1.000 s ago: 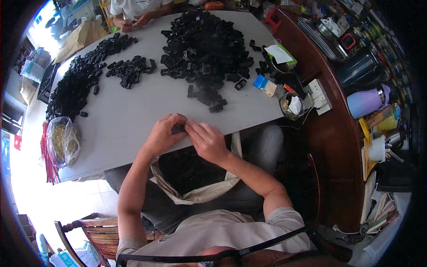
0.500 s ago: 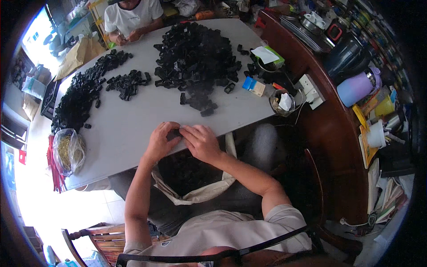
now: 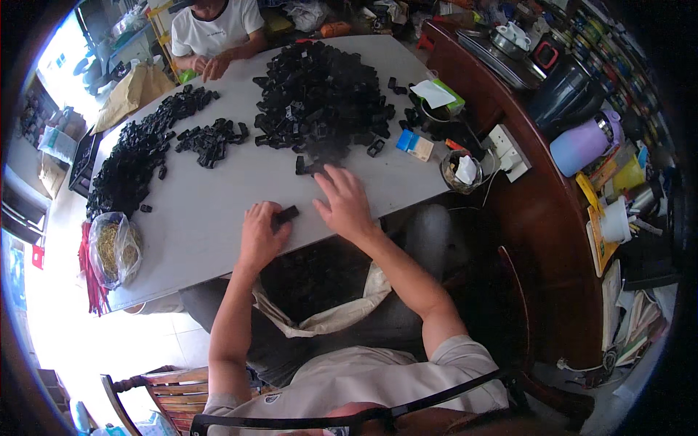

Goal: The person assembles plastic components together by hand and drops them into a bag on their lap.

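Note:
A small black plastic part (image 3: 289, 214) is pinched between the thumb and fingers of my left hand (image 3: 260, 235), just over the table's near edge. My right hand (image 3: 346, 206) stretches farther in, fingers apart, with its fingertips at a few loose black pieces (image 3: 302, 166) at the near end of the big heap of black plastic parts (image 3: 320, 94). Whether those fingertips touch a piece is hard to make out. Below my hands, between my legs, an open cream sack (image 3: 331, 320) holds dark contents in shadow.
More black parts (image 3: 131, 163) lie along the table's left side, beside a smaller cluster (image 3: 211, 142). A clear bag of yellowish pieces (image 3: 116, 251) sits at the left edge. On the right are a small carton (image 3: 414, 144) and a glass bowl (image 3: 459, 174). Another person (image 3: 218, 36) sits across.
My hands have come apart from each other. The right has moved forward toward the loose pieces, while the left keeps hold of a black part. The other person's hands have shifted slightly.

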The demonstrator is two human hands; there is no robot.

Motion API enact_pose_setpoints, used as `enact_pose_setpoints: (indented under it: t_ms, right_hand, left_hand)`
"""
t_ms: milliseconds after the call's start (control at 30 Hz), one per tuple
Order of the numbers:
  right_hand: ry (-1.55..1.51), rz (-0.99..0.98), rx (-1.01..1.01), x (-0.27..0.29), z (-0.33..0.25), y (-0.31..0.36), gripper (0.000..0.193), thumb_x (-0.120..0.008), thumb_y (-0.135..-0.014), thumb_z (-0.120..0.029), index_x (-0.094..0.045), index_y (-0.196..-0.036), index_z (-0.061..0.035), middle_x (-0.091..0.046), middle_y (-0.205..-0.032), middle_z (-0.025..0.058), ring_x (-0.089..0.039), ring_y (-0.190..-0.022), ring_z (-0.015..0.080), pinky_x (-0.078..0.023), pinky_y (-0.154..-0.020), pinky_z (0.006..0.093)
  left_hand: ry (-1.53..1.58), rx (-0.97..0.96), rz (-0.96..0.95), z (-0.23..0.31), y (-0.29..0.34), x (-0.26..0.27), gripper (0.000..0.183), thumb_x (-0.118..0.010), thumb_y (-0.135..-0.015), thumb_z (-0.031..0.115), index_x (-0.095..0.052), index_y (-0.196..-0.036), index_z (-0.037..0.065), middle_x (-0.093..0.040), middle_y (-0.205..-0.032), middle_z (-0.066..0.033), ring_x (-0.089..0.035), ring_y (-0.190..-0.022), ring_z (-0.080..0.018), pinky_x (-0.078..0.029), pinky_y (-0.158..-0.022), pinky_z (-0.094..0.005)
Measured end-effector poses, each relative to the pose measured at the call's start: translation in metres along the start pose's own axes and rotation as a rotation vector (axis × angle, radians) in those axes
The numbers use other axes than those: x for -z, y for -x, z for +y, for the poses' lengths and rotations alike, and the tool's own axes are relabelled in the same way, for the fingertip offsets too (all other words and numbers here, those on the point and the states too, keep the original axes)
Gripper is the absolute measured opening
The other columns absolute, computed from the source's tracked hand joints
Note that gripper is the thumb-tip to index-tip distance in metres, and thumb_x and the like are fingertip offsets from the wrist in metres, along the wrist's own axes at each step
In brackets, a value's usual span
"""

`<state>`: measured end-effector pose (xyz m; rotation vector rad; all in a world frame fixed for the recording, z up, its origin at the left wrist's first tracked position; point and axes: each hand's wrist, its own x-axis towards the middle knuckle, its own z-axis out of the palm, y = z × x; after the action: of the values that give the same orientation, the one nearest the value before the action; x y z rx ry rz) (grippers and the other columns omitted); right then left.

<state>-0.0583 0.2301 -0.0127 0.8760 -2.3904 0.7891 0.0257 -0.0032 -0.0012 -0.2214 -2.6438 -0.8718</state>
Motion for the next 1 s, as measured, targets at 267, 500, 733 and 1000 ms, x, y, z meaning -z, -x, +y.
enact_pose_setpoints:
  t_ms: [267,500,733,1000]
  right_hand:
    - [0.158,-0.099,0.105,-0.023,0.001,-0.039,0.063,-0.079,-0.093,-0.04,-0.064,-0.147,-0.0111,-0.053,-0.157,0.0156,-0.05,-0.136,0.0387,-0.045,-0.112,0.054]
    - [0.157,-0.126,0.146,-0.017,0.007,-0.023,0.059,-0.077,-0.095,-0.039,-0.065,-0.147,-0.0132,-0.056,-0.156,0.0135,-0.049,-0.139,0.0403,-0.039,-0.118,0.0573]
    - [0.079,-0.098,0.043,0.029,0.03,0.009,0.048,-0.08,-0.092,-0.028,-0.069,-0.135,-0.01,-0.06,-0.148,0.0145,-0.049,-0.139,0.0408,-0.04,-0.118,0.0594]
    - [0.088,0.087,-0.139,0.054,0.09,0.025,0.04,-0.079,-0.088,-0.013,-0.069,-0.126,-0.0057,-0.066,-0.138,0.0159,-0.055,-0.135,0.0426,-0.043,-0.116,0.0562]
  left_hand:
    - [-0.014,-0.071,-0.092,0.007,0.009,0.015,0.044,-0.081,-0.083,0.017,-0.069,-0.124,0.006,-0.068,-0.112,-0.0143,-0.064,-0.11,-0.0386,-0.049,-0.099,-0.0482]
    - [-0.007,-0.067,-0.069,0.005,0.011,0.015,0.041,-0.08,-0.082,0.017,-0.071,-0.12,0.005,-0.069,-0.112,-0.0151,-0.064,-0.109,-0.0403,-0.051,-0.098,-0.0493]
    - [-0.01,-0.055,-0.087,0.007,0.009,0.016,0.042,-0.079,-0.082,0.017,-0.071,-0.122,0.006,-0.068,-0.113,-0.0152,-0.064,-0.11,-0.0401,-0.05,-0.1,-0.0493]
    - [-0.044,-0.105,-0.073,0.011,0.013,0.015,0.04,-0.079,-0.082,0.016,-0.07,-0.12,0.006,-0.066,-0.112,-0.0147,-0.062,-0.107,-0.039,-0.049,-0.096,-0.0484]
